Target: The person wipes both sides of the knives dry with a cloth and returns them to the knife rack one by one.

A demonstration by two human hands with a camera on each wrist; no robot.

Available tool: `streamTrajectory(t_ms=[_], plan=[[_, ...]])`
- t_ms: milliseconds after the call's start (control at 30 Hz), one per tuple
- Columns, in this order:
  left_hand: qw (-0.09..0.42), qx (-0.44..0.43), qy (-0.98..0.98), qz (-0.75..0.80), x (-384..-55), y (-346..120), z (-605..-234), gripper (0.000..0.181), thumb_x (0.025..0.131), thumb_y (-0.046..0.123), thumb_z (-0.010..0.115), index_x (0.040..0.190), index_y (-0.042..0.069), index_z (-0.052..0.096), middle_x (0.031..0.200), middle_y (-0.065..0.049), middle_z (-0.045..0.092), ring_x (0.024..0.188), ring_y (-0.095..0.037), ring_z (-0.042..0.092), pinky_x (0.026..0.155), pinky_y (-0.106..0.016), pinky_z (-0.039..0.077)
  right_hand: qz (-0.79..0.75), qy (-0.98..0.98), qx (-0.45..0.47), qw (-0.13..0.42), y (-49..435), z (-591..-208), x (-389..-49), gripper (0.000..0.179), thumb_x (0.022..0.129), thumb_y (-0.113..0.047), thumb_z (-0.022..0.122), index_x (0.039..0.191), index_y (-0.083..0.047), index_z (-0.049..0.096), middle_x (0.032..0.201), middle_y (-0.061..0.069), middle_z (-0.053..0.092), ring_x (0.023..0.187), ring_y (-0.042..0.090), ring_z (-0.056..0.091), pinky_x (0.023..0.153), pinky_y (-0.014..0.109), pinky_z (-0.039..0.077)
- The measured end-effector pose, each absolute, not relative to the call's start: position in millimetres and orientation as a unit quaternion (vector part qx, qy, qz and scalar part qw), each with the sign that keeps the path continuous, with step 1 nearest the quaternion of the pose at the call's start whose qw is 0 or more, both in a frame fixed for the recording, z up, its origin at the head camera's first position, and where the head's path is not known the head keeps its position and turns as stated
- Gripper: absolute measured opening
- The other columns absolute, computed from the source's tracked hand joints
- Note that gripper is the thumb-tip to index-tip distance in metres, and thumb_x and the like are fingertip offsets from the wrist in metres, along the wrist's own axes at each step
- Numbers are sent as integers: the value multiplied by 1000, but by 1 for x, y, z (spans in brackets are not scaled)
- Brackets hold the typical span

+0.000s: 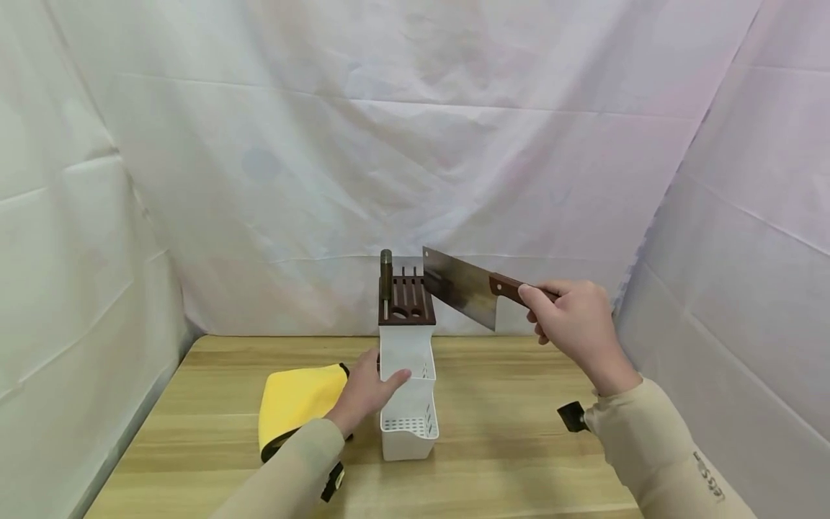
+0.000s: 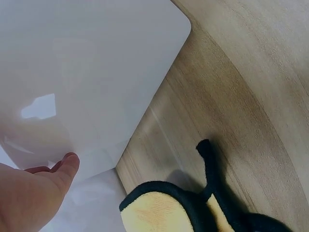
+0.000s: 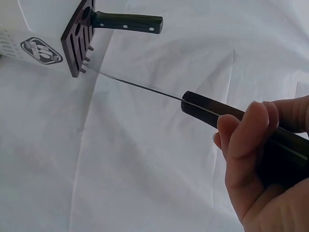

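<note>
My right hand grips the brown wooden handle of a cleaver, whose broad blade points left. The tip of the blade is beside the slotted dark top of a white knife holder; whether they touch I cannot tell. In the right wrist view the cleaver's blade appears nearly edge-on. Another knife stands in the holder, its dark handle sticking out. My left hand holds the holder's left side, thumb across its front. That smooth white side fills much of the left wrist view.
A yellow cloth with black edging lies on the wooden table, left of the holder. The holder has open perforated compartments at its front. White sheeting hangs behind and on both sides.
</note>
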State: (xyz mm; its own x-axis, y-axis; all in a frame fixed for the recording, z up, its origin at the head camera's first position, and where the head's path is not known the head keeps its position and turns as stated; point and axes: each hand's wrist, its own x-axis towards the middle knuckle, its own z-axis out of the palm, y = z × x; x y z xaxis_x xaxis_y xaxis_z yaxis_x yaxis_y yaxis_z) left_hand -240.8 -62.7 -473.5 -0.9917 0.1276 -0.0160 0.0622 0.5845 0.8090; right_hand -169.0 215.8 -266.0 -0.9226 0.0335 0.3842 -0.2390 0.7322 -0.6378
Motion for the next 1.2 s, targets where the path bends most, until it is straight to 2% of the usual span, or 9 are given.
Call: streamTrajectory(t_ms=[333, 633, 833, 1067, 1200], plan=[[31, 59, 893, 446, -241, -64, -476, 71, 95, 42, 75, 145, -1, 49, 137, -20, 57, 123, -35, 57, 108, -56, 48, 343, -928, 38, 142, 211, -252, -175, 34, 104, -27, 58, 99, 0, 77, 64, 4, 68, 51, 19, 65, 53, 32, 55], [29, 65, 892, 446, -242, -62, -477, 69, 96, 42, 75, 145, 0, 49, 135, -19, 58, 121, -34, 58, 106, -56, 50, 364, -921, 35, 132, 207, -241, -177, 35, 102, -22, 57, 87, 3, 75, 63, 9, 67, 51, 21, 66, 55, 34, 61], [31, 64, 893, 444, -241, -60, -477, 71, 96, 42, 75, 145, -1, 48, 137, -21, 57, 124, -36, 57, 108, -57, 48, 366, -921, 30, 128, 206, -238, -177, 34, 101, -21, 57, 86, 3, 75, 63, 10, 67, 51, 21, 67, 56, 34, 61], [26, 71, 892, 445, -242, -60, -477, 71, 95, 42, 75, 144, -2, 48, 137, -21, 57, 124, -36, 57, 108, -57, 48, 352, -930, 25, 101, 207, -236, -176, 36, 103, -26, 57, 89, 1, 75, 64, 4, 68, 53, 19, 69, 62, 33, 61], [24, 72, 891, 447, -243, -61, -478, 70, 95, 41, 75, 144, -2, 49, 136, -21, 58, 123, -36, 57, 108, -57, 48, 336, -938, 35, 81, 209, -234, -176, 36, 105, -28, 56, 90, 0, 74, 69, 4, 69, 51, 18, 64, 57, 33, 58]])
